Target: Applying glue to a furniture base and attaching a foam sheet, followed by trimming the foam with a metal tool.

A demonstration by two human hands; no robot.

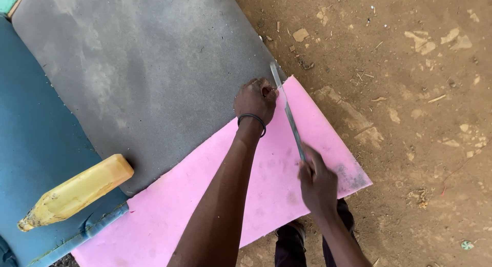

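The right hand (316, 182) grips a long blade (287, 110) pointing toward eleven o'clock across pink foam (215, 195), while the closed left hand (255, 99) presses the foam's edge.

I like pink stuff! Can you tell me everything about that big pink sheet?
The pink sheet looks like thin, soft foam, flat and rectangular. It lies slantwise on the brown dirt ground, one edge tucked under a grey sheet. Dark smudges dirty the corner near the person's shoe. The left hand presses where pink meets grey, and the right hand holds a long metal blade lying across it.
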